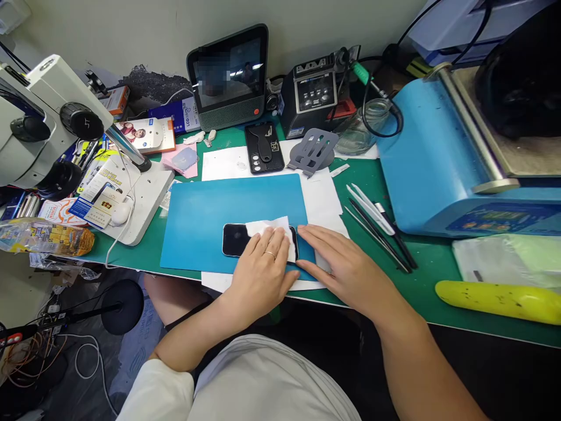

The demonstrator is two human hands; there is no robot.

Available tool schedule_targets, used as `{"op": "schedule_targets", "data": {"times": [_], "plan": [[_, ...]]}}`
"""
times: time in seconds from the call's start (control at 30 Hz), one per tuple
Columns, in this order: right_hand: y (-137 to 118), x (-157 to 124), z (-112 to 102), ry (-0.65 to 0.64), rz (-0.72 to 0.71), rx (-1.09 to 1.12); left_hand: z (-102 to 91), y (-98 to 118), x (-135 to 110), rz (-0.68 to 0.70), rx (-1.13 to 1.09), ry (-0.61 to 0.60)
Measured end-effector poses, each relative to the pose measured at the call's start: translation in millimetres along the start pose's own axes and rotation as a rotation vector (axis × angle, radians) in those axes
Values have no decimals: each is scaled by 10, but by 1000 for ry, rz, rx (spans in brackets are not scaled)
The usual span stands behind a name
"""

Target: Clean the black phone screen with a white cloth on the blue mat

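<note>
A smartphone with a dark screen lies flat on the blue mat. A white wipe covers the right part of its screen. My left hand lies on the wipe with its fingers stretched out flat, pressing it to the glass; a ring is on one finger. My right hand rests at the phone's right end. Its thumb and index fingertip are apart, near the two right corners; whether they touch the phone I cannot tell. Part of the phone is hidden under the wipe and my left hand.
Tweezers and pen-like tools lie right of the mat, before a blue machine. Behind are a black phone back, a grey stand, a glass jar and a soldering station. A microscope base stands left.
</note>
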State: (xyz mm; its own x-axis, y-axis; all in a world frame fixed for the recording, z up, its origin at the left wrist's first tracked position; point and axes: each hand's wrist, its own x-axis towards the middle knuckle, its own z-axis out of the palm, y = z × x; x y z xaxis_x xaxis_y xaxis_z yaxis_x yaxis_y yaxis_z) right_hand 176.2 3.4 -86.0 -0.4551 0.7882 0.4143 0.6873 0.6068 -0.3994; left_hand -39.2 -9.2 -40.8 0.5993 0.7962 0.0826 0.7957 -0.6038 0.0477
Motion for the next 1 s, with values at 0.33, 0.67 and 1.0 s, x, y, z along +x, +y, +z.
{"op": "schedule_targets", "data": {"times": [0.33,0.67,1.0], "plan": [[29,-31,26,-12,13,12,-29,0,94,18,-38,-16],[-17,-26,-14,-57,81,3,-113,-517,-356,-147,37,12],[-16,-34,-17,-74,92,18,-151,-331,-608,-130,44,9]]}}
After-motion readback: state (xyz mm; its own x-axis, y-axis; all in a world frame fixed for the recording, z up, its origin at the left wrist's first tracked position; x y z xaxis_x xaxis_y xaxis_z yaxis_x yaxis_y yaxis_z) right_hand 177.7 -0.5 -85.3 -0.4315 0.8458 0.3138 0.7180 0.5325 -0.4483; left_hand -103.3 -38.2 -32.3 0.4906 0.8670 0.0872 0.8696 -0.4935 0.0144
